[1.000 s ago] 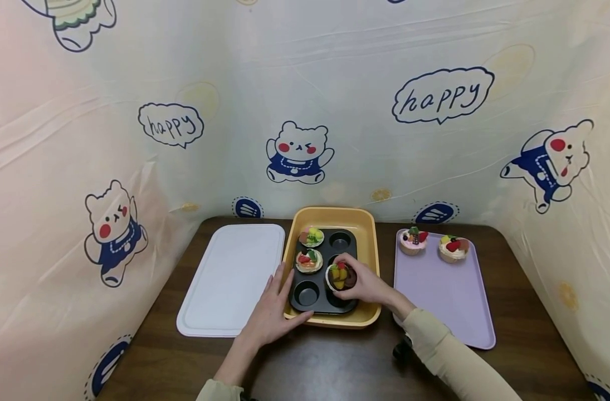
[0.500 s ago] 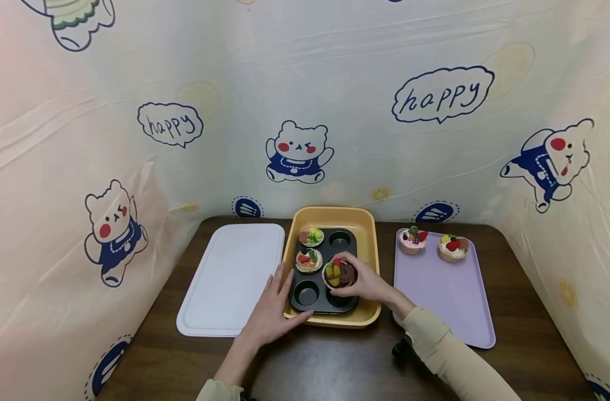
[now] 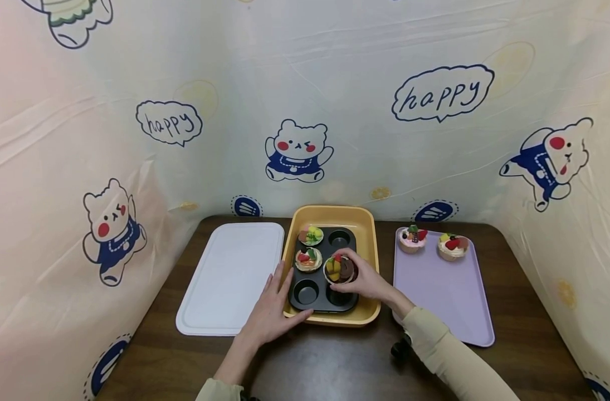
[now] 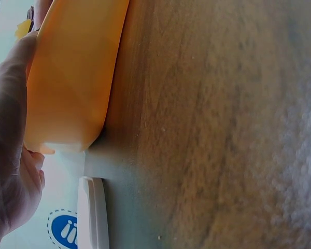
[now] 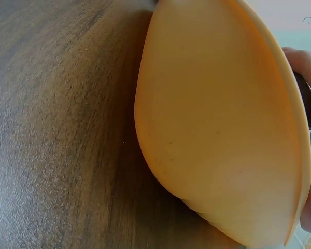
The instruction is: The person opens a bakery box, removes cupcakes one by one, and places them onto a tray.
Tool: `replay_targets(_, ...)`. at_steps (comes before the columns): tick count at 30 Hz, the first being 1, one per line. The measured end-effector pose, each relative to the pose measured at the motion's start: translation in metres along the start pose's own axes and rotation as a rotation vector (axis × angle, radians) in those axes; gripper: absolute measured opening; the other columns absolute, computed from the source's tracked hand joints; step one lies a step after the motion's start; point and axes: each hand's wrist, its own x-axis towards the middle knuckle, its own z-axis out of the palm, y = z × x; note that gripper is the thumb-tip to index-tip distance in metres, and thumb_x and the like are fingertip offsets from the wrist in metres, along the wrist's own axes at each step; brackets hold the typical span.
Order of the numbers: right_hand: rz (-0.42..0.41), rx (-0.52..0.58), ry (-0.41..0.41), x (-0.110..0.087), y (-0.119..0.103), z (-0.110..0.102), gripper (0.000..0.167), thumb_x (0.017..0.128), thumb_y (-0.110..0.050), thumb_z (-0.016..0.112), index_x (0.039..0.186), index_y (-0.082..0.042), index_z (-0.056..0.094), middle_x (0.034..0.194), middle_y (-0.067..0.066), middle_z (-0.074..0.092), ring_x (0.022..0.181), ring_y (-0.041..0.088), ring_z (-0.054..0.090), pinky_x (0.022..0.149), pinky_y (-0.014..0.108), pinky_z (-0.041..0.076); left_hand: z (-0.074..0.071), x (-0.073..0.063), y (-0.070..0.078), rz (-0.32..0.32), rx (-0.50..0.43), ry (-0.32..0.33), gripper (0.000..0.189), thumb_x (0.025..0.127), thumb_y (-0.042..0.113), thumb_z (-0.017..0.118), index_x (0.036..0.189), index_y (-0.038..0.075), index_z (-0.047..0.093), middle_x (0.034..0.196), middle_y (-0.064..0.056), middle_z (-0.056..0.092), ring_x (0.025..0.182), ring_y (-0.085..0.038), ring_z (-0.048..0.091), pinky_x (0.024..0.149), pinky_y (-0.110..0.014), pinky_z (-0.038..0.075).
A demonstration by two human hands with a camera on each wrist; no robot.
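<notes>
Chocolate-topped cupcake (image 3: 342, 269): one, pinched in right hand (image 3: 367, 279), at muffin pan's (image 3: 322, 301) middle right; seating unclear
Left hand (image 3: 268, 315): fingers spread against yellow tray (image 3: 367, 239)
Progress, as judged: partway; two fruit cupcakes (image 3: 308, 260) in left column, two cream cupcakes (image 3: 452, 248) on lilac tray (image 3: 450, 301), top-right cup (image 3: 340, 239) bare

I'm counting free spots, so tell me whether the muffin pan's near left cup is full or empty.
Empty: in the head view, the near left cup of the muffin pan shows its bare dark bottom.
</notes>
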Motion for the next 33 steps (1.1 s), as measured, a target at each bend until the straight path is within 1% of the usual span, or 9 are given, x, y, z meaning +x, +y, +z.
replay_targets(8,0.003,0.001,0.000,0.0007,0.0038,-0.0011,0.075,0.090,-0.012,0.092,0.153,-0.006,0.052,0.146,0.014,0.066,0.133,0.030,0.067,0.118,0.044,0.055,0.0000,0.0013,-0.0007,0.005,0.000,0.001,0.121,0.088,0.087,0.065,0.177,0.020,0.021,0.189,-0.003,-0.004,0.173,-0.039,0.019,0.139,-0.059,0.025)
replay_targets(12,0.014,0.013,-0.005,0.0014,0.0032,-0.0017,0.074,0.090,-0.011,0.091,0.154,-0.010,0.053,0.147,0.016,0.065,0.135,0.033,0.066,0.119,0.053,0.054,-0.0004,0.0018,-0.0003,0.007,-0.003,0.001,0.120,0.087,0.087,0.065,0.177,0.020,0.022,0.189,-0.003,-0.003,0.173,-0.040,0.019,0.138,-0.060,0.027)
replay_targets(14,0.016,0.013,-0.007,0.0016,0.0026,-0.0018,0.074,0.091,-0.012,0.091,0.154,-0.010,0.053,0.147,0.016,0.065,0.135,0.033,0.066,0.120,0.054,0.053,-0.0004,0.0017,0.0000,0.005,-0.008,0.002,0.120,0.087,0.087,0.065,0.177,0.020,0.022,0.189,-0.003,-0.004,0.173,-0.041,0.019,0.138,-0.061,0.027)
replay_targets(17,0.017,0.007,-0.011,0.0016,0.0016,-0.0019,0.073,0.091,-0.012,0.091,0.154,-0.011,0.054,0.148,0.015,0.065,0.135,0.032,0.066,0.119,0.049,0.054,-0.0001,0.0010,0.0002,0.003,-0.015,0.005,0.120,0.087,0.087,0.066,0.177,0.021,0.021,0.189,-0.003,-0.003,0.173,-0.041,0.019,0.138,-0.061,0.027)
replay_targets(21,0.026,0.008,-0.012,0.0012,0.0013,-0.0016,0.074,0.091,-0.012,0.091,0.154,-0.011,0.054,0.147,0.015,0.066,0.134,0.031,0.066,0.116,0.034,0.055,0.0001,-0.0001,0.0000,0.004,-0.020,0.009,0.120,0.087,0.087,0.066,0.177,0.021,0.022,0.189,-0.003,-0.002,0.172,-0.042,0.019,0.137,-0.062,0.028)
replay_targets(24,0.034,0.018,-0.005,0.0012,0.0012,-0.0018,0.074,0.091,-0.012,0.091,0.155,-0.009,0.053,0.148,0.016,0.065,0.133,0.031,0.066,0.114,0.030,0.056,0.0001,0.0004,-0.0008,0.003,-0.018,0.004,0.120,0.088,0.087,0.066,0.177,0.021,0.022,0.189,-0.004,-0.002,0.172,-0.042,0.019,0.137,-0.062,0.028)
replay_targets(26,0.041,0.025,0.001,0.0006,0.0014,-0.0014,0.075,0.091,-0.012,0.090,0.156,-0.007,0.052,0.148,0.017,0.065,0.133,0.031,0.066,0.114,0.034,0.056,0.0002,0.0003,-0.0010,0.002,-0.014,-0.004,0.120,0.088,0.088,0.065,0.177,0.021,0.021,0.189,-0.003,-0.003,0.172,-0.041,0.019,0.137,-0.061,0.027)
replay_targets(31,0.054,0.034,0.009,0.0016,0.0009,-0.0019,0.076,0.092,-0.012,0.090,0.157,-0.006,0.051,0.148,0.018,0.064,0.132,0.032,0.066,0.119,0.051,0.054,0.0001,0.0012,-0.0013,0.004,-0.005,-0.007,0.120,0.087,0.088,0.065,0.177,0.021,0.021,0.189,-0.004,-0.002,0.173,-0.040,0.019,0.138,-0.060,0.027)
replay_targets(33,0.059,0.034,0.006,0.0018,0.0003,-0.0032,0.075,0.092,-0.012,0.090,0.156,-0.006,0.051,0.148,0.018,0.065,0.133,0.032,0.066,0.119,0.055,0.053,0.0005,0.0015,-0.0011,0.005,-0.003,-0.007,0.120,0.087,0.088,0.065,0.177,0.021,0.022,0.189,-0.004,-0.001,0.173,-0.040,0.019,0.138,-0.061,0.027)
